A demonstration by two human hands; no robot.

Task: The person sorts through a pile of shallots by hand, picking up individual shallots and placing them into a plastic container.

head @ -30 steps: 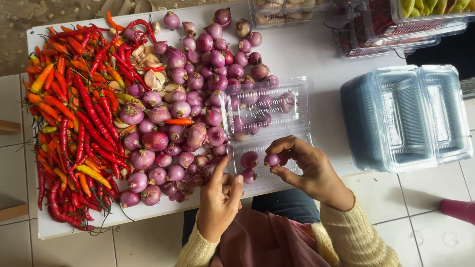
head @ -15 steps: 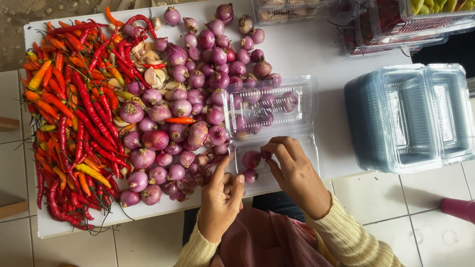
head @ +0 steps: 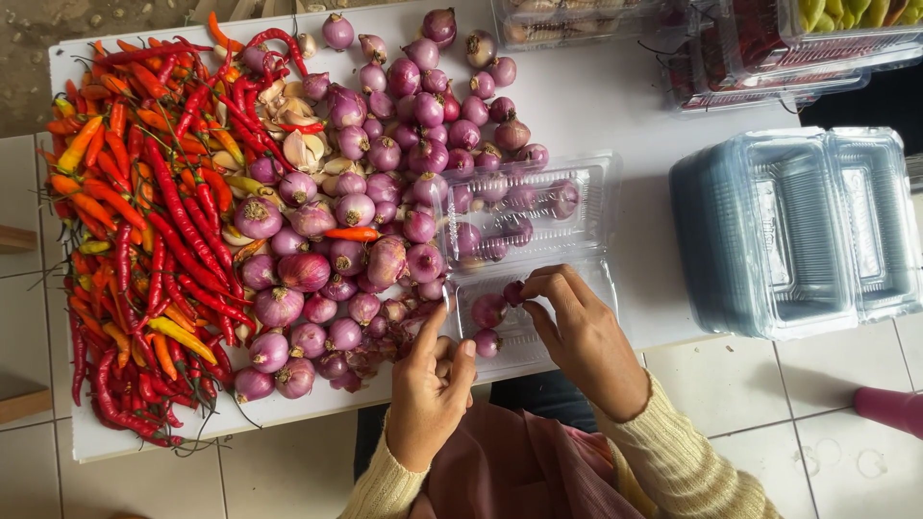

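Note:
An open clear plastic clamshell container [head: 527, 344] lies at the near edge of the white table [head: 615, 106]. Its upper half holds several purple shallots [head: 500, 207]; its lower half holds two loose ones [head: 487, 309]. My right hand [head: 582, 336] reaches into the lower half, its fingertips pinched on a small shallot [head: 512, 291]. My left hand [head: 431, 389] sits at the container's left rim, index finger and thumb on either side of the edge and the other fingers curled.
A big pile of shallots [head: 365, 192] lies left of the container, with garlic cloves [head: 303, 149] and a heap of red and orange chillies [head: 144, 221] further left. Stacked empty clear containers [head: 798, 231] stand at right, filled ones [head: 769, 48] at top right.
My right hand has carried the small shallot from above the container's near edge down into its lower half. The left hand has stayed at the rim.

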